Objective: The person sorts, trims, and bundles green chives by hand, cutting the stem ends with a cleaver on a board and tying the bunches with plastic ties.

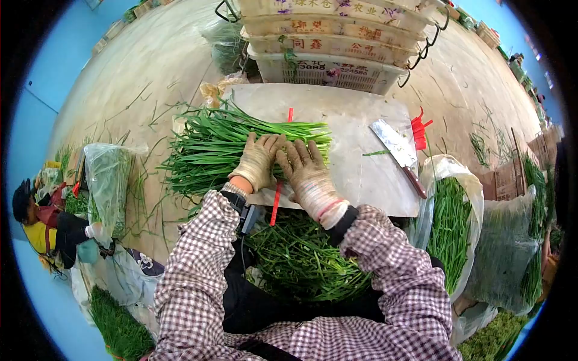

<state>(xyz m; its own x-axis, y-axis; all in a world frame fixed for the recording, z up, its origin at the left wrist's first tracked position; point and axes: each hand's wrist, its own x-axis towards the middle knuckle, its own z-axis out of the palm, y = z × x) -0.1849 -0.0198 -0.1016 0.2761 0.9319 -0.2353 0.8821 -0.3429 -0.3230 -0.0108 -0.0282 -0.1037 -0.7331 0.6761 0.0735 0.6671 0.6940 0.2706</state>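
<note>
A thick bunch of long green chives [208, 147] lies sideways across a white board [355, 108]. My left hand [257, 161], in a worn work glove, rests flat on the stalks with its fingers stretched out. Beside it, my right hand [308, 177], gloved too, presses on the bunch near the cut ends, fingers apart. A red strip [276, 207] passes beneath the bunch, one end showing above and the other below. To the right a cleaver [394, 144] with a brown handle lies on the board, near a bundle of red strips [419, 131].
Stacked white crates [331, 63] stand behind the board. Loose green trimmings [307, 259] are heaped below it. On the right, a plastic bag [475, 210] holds upright greens. A seated person [45, 225] is at far left near a bagged bundle [108, 180].
</note>
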